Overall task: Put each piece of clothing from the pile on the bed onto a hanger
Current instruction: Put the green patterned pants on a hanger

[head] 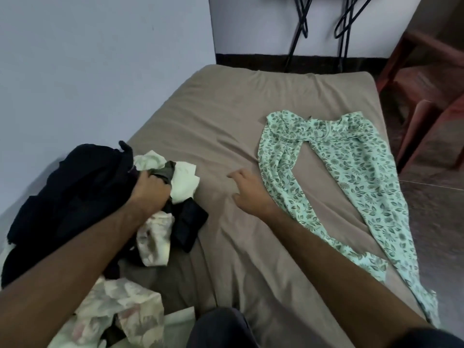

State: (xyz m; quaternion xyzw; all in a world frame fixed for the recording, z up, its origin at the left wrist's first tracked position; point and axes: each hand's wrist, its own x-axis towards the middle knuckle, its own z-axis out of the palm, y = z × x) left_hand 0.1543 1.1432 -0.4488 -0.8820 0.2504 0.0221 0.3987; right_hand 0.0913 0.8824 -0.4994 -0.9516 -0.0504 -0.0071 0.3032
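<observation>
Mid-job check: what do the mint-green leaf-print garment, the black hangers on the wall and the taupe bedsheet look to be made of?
Mint-green leaf-print garment: thin, matte woven cloth, perhaps cotton or rayon; it lies flat with soft folds.
Black hangers: thin rod outlines suggest wire or slim plastic; too blurred to settle.
Taupe bedsheet: smooth matte fabric, probably cotton blend, with shallow wrinkles.

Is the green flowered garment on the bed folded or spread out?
Spread out. The green flowered garment lies flat on the bed, apart from the pile.
</observation>
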